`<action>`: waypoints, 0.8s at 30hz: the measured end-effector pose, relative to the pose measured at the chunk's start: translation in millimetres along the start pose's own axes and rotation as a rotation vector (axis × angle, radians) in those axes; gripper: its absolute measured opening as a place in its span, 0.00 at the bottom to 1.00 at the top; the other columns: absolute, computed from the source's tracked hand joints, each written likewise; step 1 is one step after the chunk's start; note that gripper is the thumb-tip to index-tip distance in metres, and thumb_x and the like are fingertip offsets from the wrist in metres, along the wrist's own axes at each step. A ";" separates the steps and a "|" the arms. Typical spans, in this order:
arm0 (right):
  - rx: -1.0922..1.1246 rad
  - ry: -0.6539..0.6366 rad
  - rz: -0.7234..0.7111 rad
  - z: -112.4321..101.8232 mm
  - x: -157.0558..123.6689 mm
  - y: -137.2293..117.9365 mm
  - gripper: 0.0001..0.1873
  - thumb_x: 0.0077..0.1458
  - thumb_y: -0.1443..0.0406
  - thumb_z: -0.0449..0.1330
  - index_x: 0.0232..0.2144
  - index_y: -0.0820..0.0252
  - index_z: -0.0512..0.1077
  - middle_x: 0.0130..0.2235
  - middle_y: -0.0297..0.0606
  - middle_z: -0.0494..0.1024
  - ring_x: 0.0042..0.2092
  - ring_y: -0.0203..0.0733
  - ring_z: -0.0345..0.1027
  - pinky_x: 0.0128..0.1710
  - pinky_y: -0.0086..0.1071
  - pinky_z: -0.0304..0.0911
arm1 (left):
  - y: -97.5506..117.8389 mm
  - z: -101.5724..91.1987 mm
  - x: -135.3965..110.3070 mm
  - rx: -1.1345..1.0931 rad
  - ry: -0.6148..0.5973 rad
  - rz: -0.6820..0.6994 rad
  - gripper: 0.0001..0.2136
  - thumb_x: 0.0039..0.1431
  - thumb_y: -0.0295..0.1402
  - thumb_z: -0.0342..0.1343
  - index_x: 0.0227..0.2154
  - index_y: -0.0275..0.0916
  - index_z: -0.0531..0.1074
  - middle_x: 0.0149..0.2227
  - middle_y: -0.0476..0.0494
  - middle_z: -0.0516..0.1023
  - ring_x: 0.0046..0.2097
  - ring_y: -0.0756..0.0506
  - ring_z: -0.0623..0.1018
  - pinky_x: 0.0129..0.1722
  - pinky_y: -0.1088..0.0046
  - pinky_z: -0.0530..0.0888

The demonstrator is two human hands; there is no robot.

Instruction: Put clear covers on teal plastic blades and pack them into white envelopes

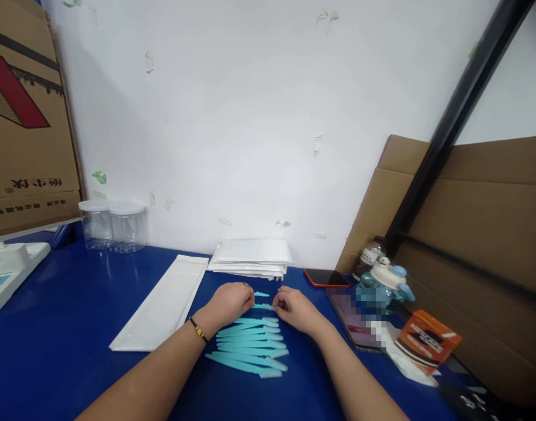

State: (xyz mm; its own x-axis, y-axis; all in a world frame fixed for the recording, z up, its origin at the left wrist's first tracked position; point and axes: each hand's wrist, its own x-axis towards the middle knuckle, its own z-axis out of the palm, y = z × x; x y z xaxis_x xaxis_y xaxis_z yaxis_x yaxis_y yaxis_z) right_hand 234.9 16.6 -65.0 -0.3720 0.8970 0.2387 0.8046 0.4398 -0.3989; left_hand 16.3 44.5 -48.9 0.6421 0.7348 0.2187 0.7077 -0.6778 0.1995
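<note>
Over the blue table, my left hand (pixel 235 302) is closed, its fingertips pinching the handle end of a turquoise eyebrow razor (pixel 263 306). At the pale blade end of that razor, my right hand (pixel 293 309) has its fingers curled and pressed together. Another turquoise razor (pixel 262 294) lies just beyond, beside my left fingertips. Closer to me, several more eyebrow razors (pixel 250 345) lie side by side in a loose column, blade ends pointing right. A long white padded envelope (pixel 162 304) lies flat to the left of my left hand.
A stack of white padded envelopes (pixel 250 257) sits by the wall. Two clear jars (pixel 127 228) stand back left, near a white scale (pixel 13 272). To the right are a red-edged phone (pixel 327 278), a dark tablet-like device (pixel 353 324), a teal bottle (pixel 381 286) and an orange box (pixel 428 342).
</note>
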 end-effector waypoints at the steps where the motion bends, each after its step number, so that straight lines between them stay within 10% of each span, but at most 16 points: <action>1: 0.016 -0.006 -0.002 0.6 -0.5 -0.6 0.08 0.46 0.73 0.54 0.26 0.60 0.72 0.31 0.34 0.70 0.29 0.33 0.64 0.28 0.24 0.56 | 0.9 0.1 -0.1 -0.004 0.001 0.004 0.09 0.55 0.31 0.47 0.26 0.40 0.72 0.30 0.47 0.76 0.32 0.48 0.73 0.30 0.75 0.64; 17: 0.139 -0.058 0.000 0.4 -1.3 -3.1 0.07 0.48 0.71 0.55 0.26 0.61 0.73 0.29 0.34 0.71 0.29 0.33 0.64 0.29 0.24 0.58 | 1.2 4.1 -1.4 -0.111 -0.029 -0.009 0.08 0.53 0.30 0.48 0.25 0.40 0.73 0.31 0.48 0.77 0.32 0.48 0.73 0.30 0.76 0.63; 24: 0.095 0.189 0.092 -6.6 1.1 24.0 0.10 0.54 0.66 0.53 0.31 0.60 0.74 0.32 0.37 0.72 0.33 0.37 0.66 0.33 0.28 0.59 | -10.7 3.5 2.6 -0.170 -0.027 -0.106 0.09 0.54 0.34 0.49 0.30 0.41 0.74 0.31 0.48 0.76 0.32 0.48 0.74 0.29 0.76 0.64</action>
State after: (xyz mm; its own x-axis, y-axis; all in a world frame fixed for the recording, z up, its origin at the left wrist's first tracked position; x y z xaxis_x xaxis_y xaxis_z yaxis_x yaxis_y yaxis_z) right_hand 256.9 27.8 -68.4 -0.1986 0.9133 0.3556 0.7807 0.3667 -0.5060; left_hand 11.3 53.7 -53.8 0.5756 0.8014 0.1627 0.7136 -0.5894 0.3787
